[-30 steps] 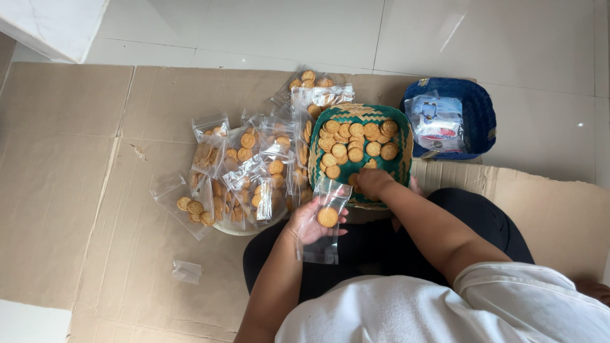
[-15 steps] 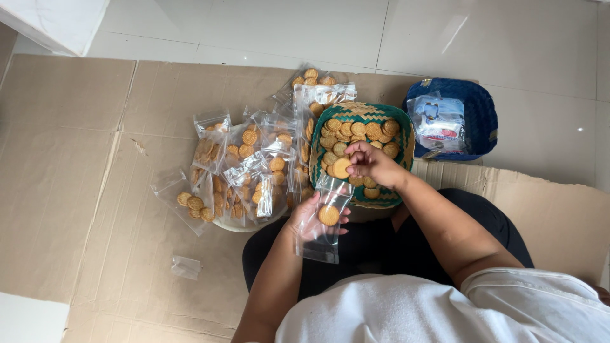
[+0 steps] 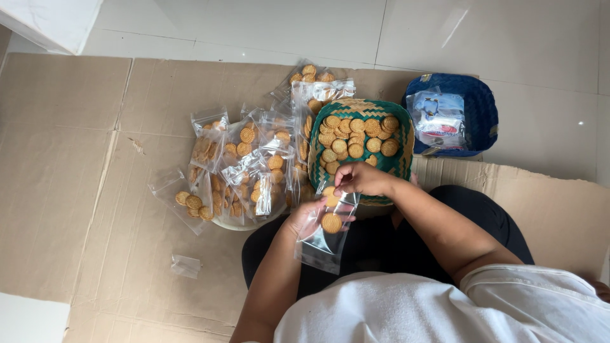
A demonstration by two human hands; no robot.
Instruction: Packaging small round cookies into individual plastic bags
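Since half a second ago, your right hand has carried a biscuit from the woven basket to the bag mouth, pinching it. Your left hand grips the clear bag over the cardboard's near edge. Brittle biscuit, slippery film: hold by the rims.

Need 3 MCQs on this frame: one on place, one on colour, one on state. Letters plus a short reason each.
1. Where is the blue basket?
A. right of the green woven basket
B. on the person's lap
C. left of the filled bags

2. Colour of the biscuits?
A. white
B. golden brown
C. pink

3. What is the left hand doing?
A. resting flat on the cardboard
B. holding a clear bag with a biscuit inside
C. hanging empty

Key: 1 A, it sits right of the green basket. 2 B, all are golden brown. 3 B, the right hand holds a biscuit at the bag's mouth.
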